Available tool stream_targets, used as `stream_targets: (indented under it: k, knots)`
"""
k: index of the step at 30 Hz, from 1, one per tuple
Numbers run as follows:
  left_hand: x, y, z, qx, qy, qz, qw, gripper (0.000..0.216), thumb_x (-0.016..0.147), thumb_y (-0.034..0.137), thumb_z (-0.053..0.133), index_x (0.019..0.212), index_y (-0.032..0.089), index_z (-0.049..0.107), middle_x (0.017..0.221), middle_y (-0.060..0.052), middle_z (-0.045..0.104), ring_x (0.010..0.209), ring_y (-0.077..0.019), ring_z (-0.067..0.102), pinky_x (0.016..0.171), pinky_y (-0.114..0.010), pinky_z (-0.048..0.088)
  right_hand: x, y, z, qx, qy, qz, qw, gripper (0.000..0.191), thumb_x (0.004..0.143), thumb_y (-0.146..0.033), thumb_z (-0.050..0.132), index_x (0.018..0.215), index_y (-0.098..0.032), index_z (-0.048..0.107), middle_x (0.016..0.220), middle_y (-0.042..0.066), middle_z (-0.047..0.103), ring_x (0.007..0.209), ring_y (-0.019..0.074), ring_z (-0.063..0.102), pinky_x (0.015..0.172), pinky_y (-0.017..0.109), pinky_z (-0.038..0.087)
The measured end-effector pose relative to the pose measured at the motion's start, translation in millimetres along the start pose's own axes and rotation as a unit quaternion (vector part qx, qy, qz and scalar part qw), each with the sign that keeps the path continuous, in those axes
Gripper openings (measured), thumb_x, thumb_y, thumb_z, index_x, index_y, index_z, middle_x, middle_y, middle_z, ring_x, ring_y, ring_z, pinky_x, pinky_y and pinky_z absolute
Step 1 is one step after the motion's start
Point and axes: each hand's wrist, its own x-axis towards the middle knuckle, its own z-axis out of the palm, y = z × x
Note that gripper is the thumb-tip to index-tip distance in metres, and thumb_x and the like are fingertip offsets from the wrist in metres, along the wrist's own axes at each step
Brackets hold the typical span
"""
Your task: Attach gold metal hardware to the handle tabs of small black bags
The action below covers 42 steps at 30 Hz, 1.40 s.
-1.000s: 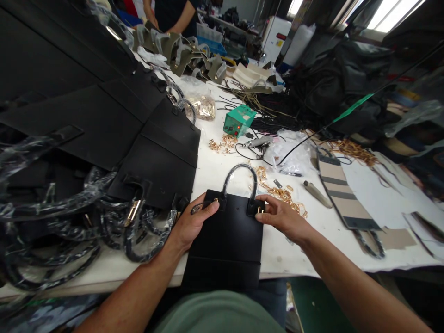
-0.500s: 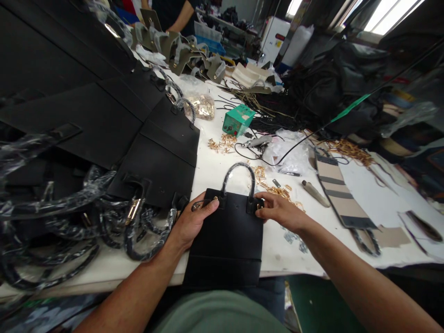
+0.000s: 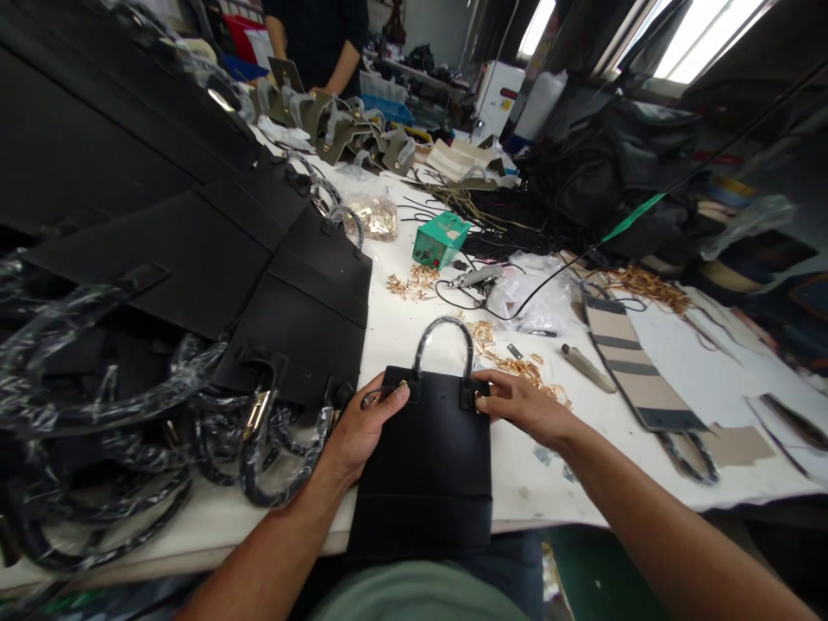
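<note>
A small black handbag panel [image 3: 427,461] lies at the table's front edge, overhanging toward my body. Its arched black handle [image 3: 443,322], wrapped in clear plastic, points away from me. Gripping the upper left corner is my left hand [image 3: 362,431], thumb on top beside a small gold fitting; a dark loop shows by its fingers. At the upper right corner my right hand [image 3: 527,407] is closed in a pinch, next to a gold fitting partly hidden by the fingers. Beyond the right hand lie loose gold buckles and fittings [image 3: 523,366].
Black bag pieces [image 3: 304,319] with plastic-wrapped handles are heaped on the left. A green box [image 3: 442,239], a grey corded tool [image 3: 477,276], a grey-handled tool [image 3: 588,368] and a striped panel [image 3: 634,362] lie ahead and right. A co-worker [image 3: 316,43] stands at the far end.
The bag panel and both hands sit slightly lower in the picture, as does most of the table. The grip of both hands looks the same.
</note>
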Motion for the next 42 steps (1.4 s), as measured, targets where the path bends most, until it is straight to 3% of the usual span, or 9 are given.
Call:
stream_targets:
  k: [2,5,8,12,16,21,25,36,42]
  knots:
    - [0,1,1,-0.004,0.002,-0.001,1.0,0.043,0.085,0.035,0.07,0.123,0.019,0.063,0.117,-0.009,0.071,0.107,-0.0254,0.066,0.101,-0.039,0.045,-1,2,0,-0.007,0.008,-0.014,1.0,0.043,0.081,-0.035,0.069,0.121,-0.02,0.061,0.07,-0.005,0.053,0.067,0.0119,0.049,0.061,0.026,0.037]
    - [0,2,2,-0.008,0.016,-0.007,1.0,0.044,0.082,0.036,0.072,0.122,0.018,0.064,0.116,-0.01,0.072,0.104,-0.0258,0.068,0.099,-0.039,0.047,0,7,6,-0.082,0.078,-0.035,0.993,0.035,0.079,-0.031,0.07,0.112,-0.021,0.067,0.058,-0.008,0.042,0.056,0.0095,0.041,0.052,0.024,0.028]
    - [0,1,2,-0.014,0.046,-0.04,0.998,0.047,0.077,0.036,0.076,0.118,0.014,0.066,0.107,-0.011,0.075,0.094,-0.0268,0.072,0.093,-0.04,0.052,-2,5,5,-0.075,0.121,-0.043,0.989,0.04,0.079,-0.037,0.071,0.116,-0.021,0.065,0.065,-0.005,0.054,0.059,0.0109,0.05,0.052,0.023,0.033]
    - [0,2,1,-0.013,0.067,-0.116,0.991,0.045,0.076,0.035,0.077,0.113,0.011,0.068,0.088,-0.011,0.078,0.083,-0.0299,0.074,0.08,-0.043,0.058,-21,-6,-24,0.009,0.233,-0.088,0.969,0.052,0.084,-0.049,0.066,0.126,-0.02,0.059,0.104,0.006,0.07,0.089,0.0195,0.066,0.073,0.03,0.05]
    - [4,3,0,0.016,0.107,-0.129,0.986,0.034,0.071,0.033,0.081,0.097,0.012,0.071,0.076,-0.008,0.077,0.076,-0.0293,0.074,0.071,-0.039,0.061,-49,2,-57,-0.037,0.351,-0.081,0.932,0.045,0.084,-0.05,0.064,0.115,-0.018,0.066,0.1,0.007,0.073,0.087,0.0206,0.068,0.075,0.031,0.052]
    - [9,-1,0,0.058,0.191,-0.102,0.975,0.031,0.065,0.035,0.084,0.083,0.015,0.069,0.071,-0.005,0.076,0.072,-0.027,0.074,0.068,-0.036,0.06,-57,42,-56,-0.253,0.358,-0.046,0.898,0.025,0.087,-0.041,0.058,0.097,-0.023,0.073,0.091,0.002,0.074,0.079,0.0176,0.067,0.07,0.027,0.049]
    - [10,-3,0,0.066,0.202,-0.092,0.973,0.032,0.065,0.036,0.085,0.082,0.015,0.068,0.072,-0.005,0.076,0.075,-0.0271,0.074,0.069,-0.035,0.059,-42,55,-38,-0.311,0.353,-0.05,0.881,0.016,0.084,-0.031,0.061,0.089,-0.025,0.075,0.093,0.001,0.074,0.083,0.0181,0.065,0.073,0.027,0.045]
    - [8,3,2,0.074,0.204,-0.058,0.974,0.03,0.073,0.035,0.078,0.093,0.014,0.073,0.075,-0.006,0.076,0.08,-0.0264,0.074,0.08,-0.037,0.057,20,28,-22,-0.364,0.336,-0.075,0.866,0.019,0.084,-0.029,0.058,0.092,-0.024,0.075,0.094,0.003,0.075,0.087,0.02,0.066,0.071,0.026,0.041]
    - [1,7,11,0.103,0.226,-0.057,0.967,0.034,0.071,0.044,0.079,0.085,0.014,0.071,0.075,-0.009,0.076,0.085,-0.0293,0.073,0.086,-0.041,0.054,64,3,-6,-0.367,0.302,-0.118,0.872,0.022,0.084,-0.032,0.059,0.099,-0.025,0.074,0.099,0.002,0.075,0.092,0.0189,0.066,0.077,0.025,0.043]
